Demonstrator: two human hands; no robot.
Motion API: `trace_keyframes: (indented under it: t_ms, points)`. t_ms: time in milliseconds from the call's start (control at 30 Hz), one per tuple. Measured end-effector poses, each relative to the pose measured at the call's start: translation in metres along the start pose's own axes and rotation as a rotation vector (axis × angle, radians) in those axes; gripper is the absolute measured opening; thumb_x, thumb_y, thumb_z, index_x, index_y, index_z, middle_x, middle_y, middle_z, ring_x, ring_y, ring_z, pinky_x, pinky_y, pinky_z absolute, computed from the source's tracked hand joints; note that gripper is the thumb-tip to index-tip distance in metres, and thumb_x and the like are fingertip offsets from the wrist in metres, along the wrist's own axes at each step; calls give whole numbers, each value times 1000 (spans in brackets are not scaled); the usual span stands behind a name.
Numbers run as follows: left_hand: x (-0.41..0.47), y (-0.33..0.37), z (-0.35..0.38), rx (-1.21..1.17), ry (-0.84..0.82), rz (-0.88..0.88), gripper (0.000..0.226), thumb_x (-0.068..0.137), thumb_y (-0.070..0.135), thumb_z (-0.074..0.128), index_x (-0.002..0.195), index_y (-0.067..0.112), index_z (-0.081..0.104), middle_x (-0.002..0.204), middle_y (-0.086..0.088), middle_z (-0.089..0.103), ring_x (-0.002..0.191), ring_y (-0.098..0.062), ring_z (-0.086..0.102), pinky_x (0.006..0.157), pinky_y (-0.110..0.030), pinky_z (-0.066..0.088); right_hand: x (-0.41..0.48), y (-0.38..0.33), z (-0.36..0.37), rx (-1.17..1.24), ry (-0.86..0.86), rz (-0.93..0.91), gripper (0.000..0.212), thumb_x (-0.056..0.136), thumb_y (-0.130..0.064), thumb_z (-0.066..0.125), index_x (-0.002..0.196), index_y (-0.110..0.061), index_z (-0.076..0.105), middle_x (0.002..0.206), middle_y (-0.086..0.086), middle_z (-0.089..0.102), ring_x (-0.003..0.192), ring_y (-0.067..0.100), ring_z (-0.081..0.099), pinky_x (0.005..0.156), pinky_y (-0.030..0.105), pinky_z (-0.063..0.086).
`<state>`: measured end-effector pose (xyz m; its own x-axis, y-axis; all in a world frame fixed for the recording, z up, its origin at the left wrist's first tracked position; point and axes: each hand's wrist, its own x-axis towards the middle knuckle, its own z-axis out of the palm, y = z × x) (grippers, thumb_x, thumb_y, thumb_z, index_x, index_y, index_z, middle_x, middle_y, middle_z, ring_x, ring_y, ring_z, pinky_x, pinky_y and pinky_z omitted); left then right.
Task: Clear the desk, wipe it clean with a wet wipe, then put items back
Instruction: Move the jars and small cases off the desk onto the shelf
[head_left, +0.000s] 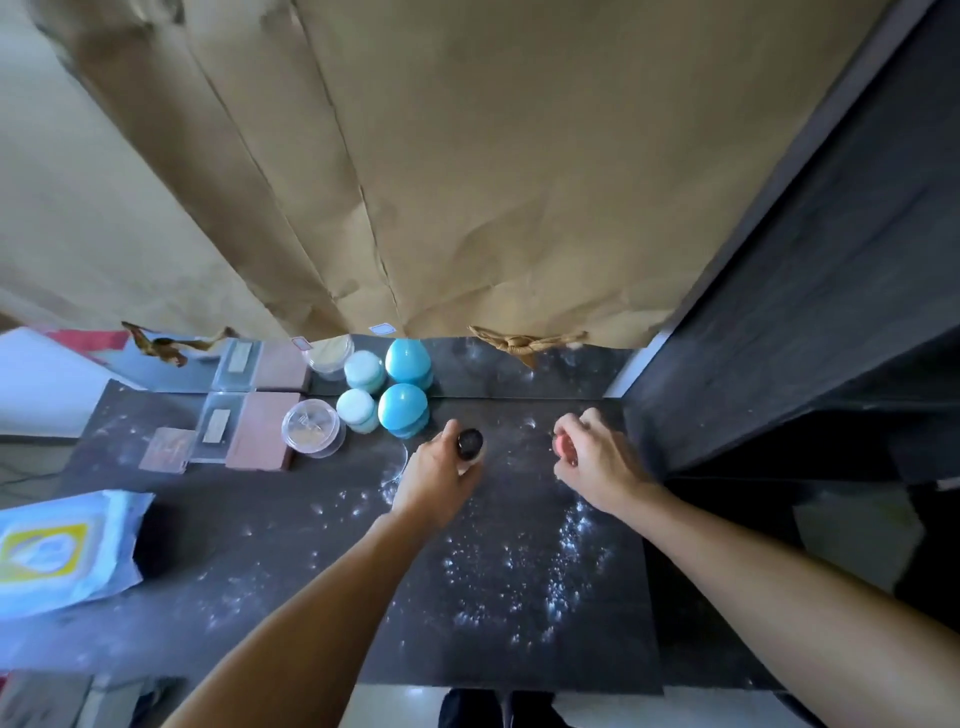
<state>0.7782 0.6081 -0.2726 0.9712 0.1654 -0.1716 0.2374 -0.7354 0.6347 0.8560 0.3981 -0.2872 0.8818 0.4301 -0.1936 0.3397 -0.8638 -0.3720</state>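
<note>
The dark desk (291, 545) is speckled with white powder, thickest near the front right. My left hand (441, 478) grips a small bottle with a black cap (469, 443), standing at the desk's middle. My right hand (597, 462) curls round a small pink-red object (563, 446), mostly hidden by the fingers. To the left of my left hand stand a blue egg-shaped case (403, 410), a pale mint round case (357, 410), a clear round jar (313, 428) and a pink palette box (260, 439). A pack of wet wipes (62, 553) lies at the front left.
A mirror or glossy panel at the back doubles the cases and boxes. Brown paper (467, 182) covers the wall behind. A dark cabinet side (805, 312) walls off the right. A small pink card (166, 449) lies by the palettes. A woven knot (524, 344) sits at the back.
</note>
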Motion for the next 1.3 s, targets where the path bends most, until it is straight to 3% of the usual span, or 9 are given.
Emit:
trace_keyframes:
  t_ms: [133,267,433,633,733,867,1067,1300]
  points:
    - [-33,7,-6,-2,35,12,27,85,28,65,92,11,46,76,-3,63,65,-29,54,57,-32,40,-38,3,-1,66,50,5,31,74,-24,67,101,-18,53,103,2,53,80,30,62,65,35,50]
    - [-56,26,-3,-31,-4,86,22,85,30,65,87,16,47,71,4,62,61,-22,55,59,-33,46,-87,15,-3,58,102,1,31,74,-28,69,99,-19,54,95,-1,60,79,24,64,64,30,51]
    - [-71,62,23,-32,-135,218,20,84,33,66,93,25,50,77,8,65,66,-15,62,62,-31,50,-147,51,-21,39,177,170,35,73,-29,66,106,-21,56,101,1,60,83,27,65,66,33,49]
    - [-85,129,68,-76,-227,310,18,84,32,65,91,25,51,71,6,63,65,-20,63,61,-29,49,-191,119,-69,18,343,307,36,72,-20,71,106,-14,60,98,9,64,81,33,65,62,35,49]
    - [-85,158,84,-77,-231,347,18,86,36,62,91,27,48,78,5,64,71,-22,63,64,-31,50,-187,152,-95,-17,381,302,34,74,-19,72,104,-12,59,97,11,61,77,33,64,62,37,51]
    - [-78,188,104,-55,-194,314,19,84,41,61,91,27,48,74,7,62,68,-19,62,62,-32,51,-154,185,-124,-82,387,275,34,84,-18,65,116,-10,56,112,14,55,89,33,62,67,34,46]
    - [-76,218,138,-7,-62,180,23,86,44,60,87,26,47,66,9,57,66,-22,61,57,-28,41,-77,222,-141,-178,275,266,34,92,-17,50,126,-12,49,118,19,49,93,40,59,71,41,49]
    - [-86,221,160,41,-6,91,23,86,44,61,95,24,53,73,6,65,68,-23,63,60,-30,48,-40,236,-135,-242,146,315,30,94,-5,43,122,-8,53,123,21,50,103,38,58,78,42,48]
